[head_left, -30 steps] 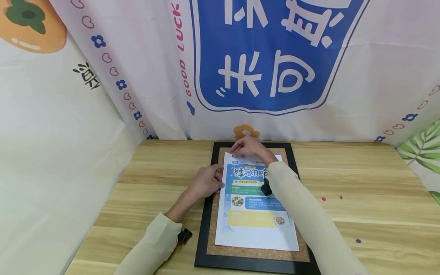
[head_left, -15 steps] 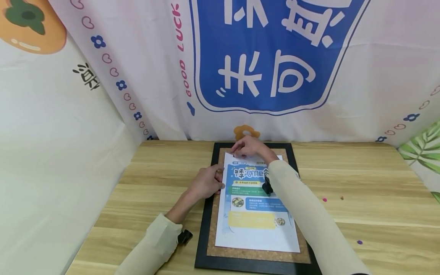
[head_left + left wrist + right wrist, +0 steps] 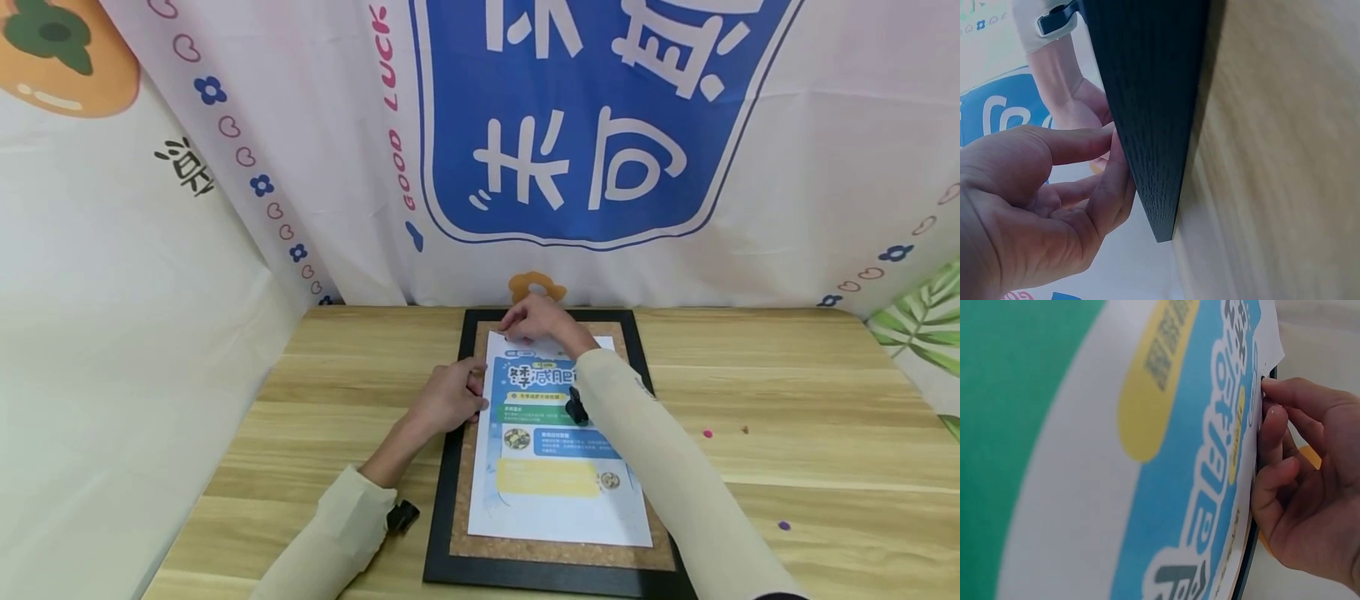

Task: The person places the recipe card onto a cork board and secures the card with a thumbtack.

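A printed poster (image 3: 557, 447) with Chinese lettering lies on the cork of a black-framed corkboard (image 3: 555, 579), which rests on a wood-grain table (image 3: 322, 358), while a person in cream sleeves (image 3: 675, 479) reaches over it with both hands. At the corkboard's far-left corner, the right hand (image 3: 542, 321) pinches a small dark object (image 3: 1263, 379) against the poster; its kind is too small to tell. Along the corkboard's left side, the left hand (image 3: 450, 393) touches the poster's edge with bent fingers; whether it grips the paper cannot be told, the frame hiding its fingertips in the left wrist view. Magenta (image 3: 708, 433) and purple bits (image 3: 784, 526) lie right of the corkboard. Beyond its far edge hangs a printed curtain (image 3: 750, 275) reading "GOOD LUCK."
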`<state>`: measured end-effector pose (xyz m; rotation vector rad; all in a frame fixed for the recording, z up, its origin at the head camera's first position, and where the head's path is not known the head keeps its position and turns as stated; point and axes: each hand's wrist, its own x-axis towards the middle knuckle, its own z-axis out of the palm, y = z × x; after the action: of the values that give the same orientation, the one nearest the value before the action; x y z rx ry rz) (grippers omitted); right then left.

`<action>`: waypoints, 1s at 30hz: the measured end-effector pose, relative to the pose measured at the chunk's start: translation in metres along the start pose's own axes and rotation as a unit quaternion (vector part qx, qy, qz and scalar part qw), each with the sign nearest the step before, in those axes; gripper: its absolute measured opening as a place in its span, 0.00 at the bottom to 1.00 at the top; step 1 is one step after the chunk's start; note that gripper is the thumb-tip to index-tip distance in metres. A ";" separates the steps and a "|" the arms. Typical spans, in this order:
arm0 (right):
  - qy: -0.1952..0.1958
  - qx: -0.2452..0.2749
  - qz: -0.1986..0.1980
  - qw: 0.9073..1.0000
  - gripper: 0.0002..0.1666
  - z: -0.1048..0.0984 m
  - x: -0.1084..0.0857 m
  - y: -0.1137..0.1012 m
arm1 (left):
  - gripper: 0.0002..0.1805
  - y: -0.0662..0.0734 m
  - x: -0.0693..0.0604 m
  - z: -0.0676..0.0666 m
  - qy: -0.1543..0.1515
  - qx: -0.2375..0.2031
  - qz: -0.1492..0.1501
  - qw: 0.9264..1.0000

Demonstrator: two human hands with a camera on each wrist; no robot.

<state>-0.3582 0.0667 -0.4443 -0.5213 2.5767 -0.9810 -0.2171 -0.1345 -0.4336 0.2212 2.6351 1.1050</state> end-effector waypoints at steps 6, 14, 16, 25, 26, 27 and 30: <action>0.000 -0.010 0.006 1.000 0.14 0.003 -0.001 0.000 | 0.33 -0.001 0.000 -0.001 -0.005 0.001 -0.003 1.000; 0.006 0.007 0.014 1.000 0.15 0.003 -0.005 0.001 | 0.34 0.000 0.000 -0.001 -0.007 0.003 -0.003 1.000; 0.003 0.010 0.015 1.000 0.15 0.003 -0.005 0.001 | 0.34 0.001 -0.001 -0.001 -0.009 0.004 -0.004 1.000; -0.003 0.022 0.012 1.000 0.15 0.000 -0.010 0.003 | 0.35 0.001 0.000 -0.001 -0.010 -0.001 -0.007 1.000; -0.004 0.022 0.007 1.000 0.16 -0.001 -0.011 0.003 | 0.35 0.002 0.000 -0.001 -0.010 0.001 -0.006 1.000; -0.006 0.020 0.001 1.000 0.16 -0.001 -0.013 0.003 | 0.36 0.002 0.000 -0.001 -0.009 0.003 -0.004 1.000; -0.010 0.006 -0.018 1.000 0.17 -0.005 -0.021 0.002 | 0.36 0.002 0.001 -0.001 -0.007 0.004 -0.004 1.000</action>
<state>-0.3428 0.0802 -0.4385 -0.5720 2.5516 -0.9967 -0.2180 -0.1338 -0.4311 0.2199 2.6263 1.0870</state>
